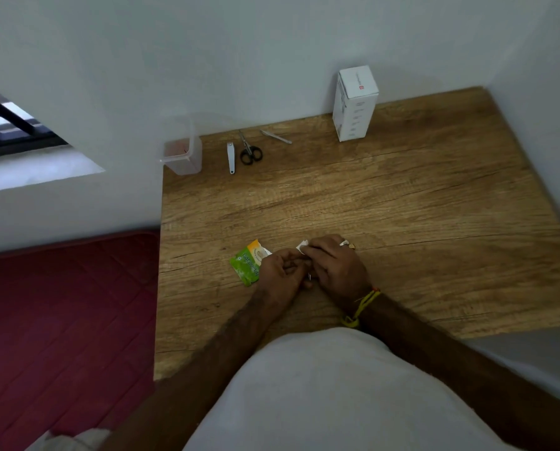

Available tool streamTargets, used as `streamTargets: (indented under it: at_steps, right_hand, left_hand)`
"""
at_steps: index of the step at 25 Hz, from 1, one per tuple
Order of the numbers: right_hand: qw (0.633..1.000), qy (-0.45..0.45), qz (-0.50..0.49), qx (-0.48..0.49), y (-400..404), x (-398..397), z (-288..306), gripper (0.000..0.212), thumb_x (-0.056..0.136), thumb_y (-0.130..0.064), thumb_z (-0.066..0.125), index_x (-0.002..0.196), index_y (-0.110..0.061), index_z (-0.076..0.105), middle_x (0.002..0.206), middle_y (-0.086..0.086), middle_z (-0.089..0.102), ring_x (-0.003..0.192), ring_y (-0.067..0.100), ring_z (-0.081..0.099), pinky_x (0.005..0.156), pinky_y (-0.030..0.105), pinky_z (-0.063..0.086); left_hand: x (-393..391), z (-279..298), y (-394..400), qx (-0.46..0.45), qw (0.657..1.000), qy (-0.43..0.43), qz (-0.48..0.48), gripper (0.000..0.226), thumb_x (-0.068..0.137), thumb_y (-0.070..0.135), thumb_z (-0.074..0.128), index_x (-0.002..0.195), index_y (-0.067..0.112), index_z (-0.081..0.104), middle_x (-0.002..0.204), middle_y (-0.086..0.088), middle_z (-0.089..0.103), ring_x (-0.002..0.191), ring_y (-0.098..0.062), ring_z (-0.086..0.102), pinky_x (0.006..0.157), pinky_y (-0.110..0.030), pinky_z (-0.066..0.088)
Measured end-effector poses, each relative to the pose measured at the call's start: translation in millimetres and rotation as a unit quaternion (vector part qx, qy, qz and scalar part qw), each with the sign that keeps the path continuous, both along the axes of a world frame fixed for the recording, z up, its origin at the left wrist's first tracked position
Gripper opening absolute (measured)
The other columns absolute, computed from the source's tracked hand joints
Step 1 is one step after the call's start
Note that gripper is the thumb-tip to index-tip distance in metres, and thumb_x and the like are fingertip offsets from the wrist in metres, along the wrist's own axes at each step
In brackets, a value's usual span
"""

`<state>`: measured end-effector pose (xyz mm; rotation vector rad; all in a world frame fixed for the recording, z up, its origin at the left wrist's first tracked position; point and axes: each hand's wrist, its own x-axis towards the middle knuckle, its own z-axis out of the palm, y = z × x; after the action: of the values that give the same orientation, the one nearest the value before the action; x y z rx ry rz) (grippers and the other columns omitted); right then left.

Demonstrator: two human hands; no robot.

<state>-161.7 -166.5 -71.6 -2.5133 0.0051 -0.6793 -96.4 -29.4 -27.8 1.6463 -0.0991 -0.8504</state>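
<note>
Mid-step, by the look of it: working open a small white slip [302, 245], prob. out of the green sachet [248, 263].

- Pinching slip w/ right grip [334, 266], fingers curled over its edge; ring on one finger, yellow thread at wrist.
- Pressing left grip [280, 271] up against right, fingers curled too. Cannot tell whether clamped on slip or only steadying: fingertips hidden.
- Holding slip betw. the two grips, low over bench [402, 206], front-centre; only a white corner in view.
- Leaving sachet flat on bench, touching outer side of left grip.

At back of bench, well apart from the work: scissors [251, 151], nail clipper [230, 157], thin metal tool [276, 137], clear tub [182, 156], white box [355, 105] upright by wall.

Next move (est.): calls for a firm two-sided pinch, then a gentle pull apart or unfold, w/o tearing. Prob. needs sachet pushed aside first for elbow room.
</note>
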Motion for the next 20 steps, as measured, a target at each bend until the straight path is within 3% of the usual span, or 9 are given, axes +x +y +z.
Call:
streamTargets:
  at_steps: [7,13,20]
  right_hand:
    - [1.0,0.017,0.01,0.017,-1,-6,1,0.027,0.094,-0.014,0.053,0.113,-0.007,0.072,0.108,0.006,0.068,0.098,0.024,0.059,0.088,0.036,0.048]
    - [0.999,0.028,0.02,0.0,-2,-11,2,0.026,0.093,-0.012,0.054,0.112,-0.007,0.072,0.109,0.006,0.069,0.096,0.027,0.061,0.086,0.039,0.049]
    - [0.999,0.03,0.015,-0.008,-6,-17,1,0.026,0.092,-0.008,0.055,0.112,-0.005,0.071,0.111,0.007,0.069,0.098,0.028,0.061,0.086,0.041,0.049]
  left_hand:
    - [0,-2,0,-0.034,0.999,0.003,0.019,0.033,0.091,-0.006,0.062,0.123,0.001,0.057,0.092,-0.023,0.072,0.074,-0.016,0.073,0.064,-0.023,0.06]
    - [0,-4,2,-0.048,0.998,0.027,0.008,0.04,0.091,-0.006,0.063,0.128,0.003,0.057,0.09,-0.008,0.075,0.082,-0.016,0.074,0.068,-0.024,0.06]
    - [6,4,4,-0.071,0.994,0.085,-0.019,0.046,0.089,-0.013,0.059,0.128,0.01,0.058,0.106,-0.021,0.072,0.089,-0.025,0.073,0.072,-0.033,0.062]
